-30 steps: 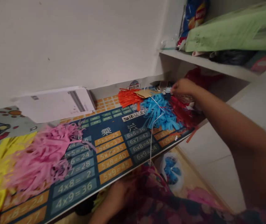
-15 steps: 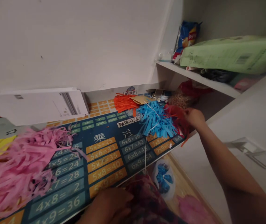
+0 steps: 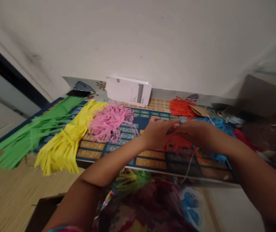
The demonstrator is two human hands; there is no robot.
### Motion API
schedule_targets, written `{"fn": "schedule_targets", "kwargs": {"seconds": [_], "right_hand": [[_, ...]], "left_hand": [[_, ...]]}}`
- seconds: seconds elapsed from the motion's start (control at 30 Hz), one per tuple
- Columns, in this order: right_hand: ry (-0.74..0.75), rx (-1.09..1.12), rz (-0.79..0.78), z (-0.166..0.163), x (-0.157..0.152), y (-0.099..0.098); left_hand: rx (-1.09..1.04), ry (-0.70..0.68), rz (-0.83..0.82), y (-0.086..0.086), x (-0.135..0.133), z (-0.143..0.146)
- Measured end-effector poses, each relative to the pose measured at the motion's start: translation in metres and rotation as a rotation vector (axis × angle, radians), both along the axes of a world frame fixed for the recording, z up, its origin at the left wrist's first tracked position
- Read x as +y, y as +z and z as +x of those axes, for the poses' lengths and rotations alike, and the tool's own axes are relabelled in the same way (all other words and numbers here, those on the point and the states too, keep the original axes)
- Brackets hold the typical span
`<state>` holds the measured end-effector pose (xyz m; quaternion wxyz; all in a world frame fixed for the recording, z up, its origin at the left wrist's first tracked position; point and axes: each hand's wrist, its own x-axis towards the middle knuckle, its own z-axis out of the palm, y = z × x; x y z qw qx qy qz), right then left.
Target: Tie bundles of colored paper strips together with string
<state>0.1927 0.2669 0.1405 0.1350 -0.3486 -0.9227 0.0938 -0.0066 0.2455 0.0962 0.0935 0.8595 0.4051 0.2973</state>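
Note:
My left hand [image 3: 157, 132] and my right hand [image 3: 196, 132] meet in the middle of the view, above the multiplication-table mat [image 3: 149, 159]. Together they pinch a bunch of red paper fringe [image 3: 178, 144] that hangs just under the fingers. A thin white string [image 3: 189, 167] drops from the hands toward my lap. Both sets of fingers are curled in; motion blur hides the details. Blue paper fringe [image 3: 220, 124] lies behind my right hand, and orange fringe [image 3: 181, 108] lies farther back.
Pink fringe [image 3: 108, 122], yellow fringe [image 3: 65, 145] and green fringe [image 3: 36, 129] lie in a row on the mat's left half. A white paper stack [image 3: 128, 91] leans on the wall. A dark phone [image 3: 77, 93] sits at the back left. Colourful fringe [image 3: 130, 178] rests in my lap.
The view has swung left. My right hand has come back from the red fringe by the shelf with a bunch of it. My left hand has risen from the lap to join it.

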Motion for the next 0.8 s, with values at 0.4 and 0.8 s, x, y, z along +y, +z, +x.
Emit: {"fn": "schedule_targets", "kwargs": {"seconds": [0.4,0.8], "right_hand": [[0.176,0.085,-0.069,-0.043,0.029,-0.007],[0.257,0.417,0.103,-0.122,-0.023,-0.024]], "left_hand": [[0.161,0.094,-0.027,0.0,-0.018,-0.088],[0.545,0.537,0.209,0.047,-0.033,-0.131]]}}
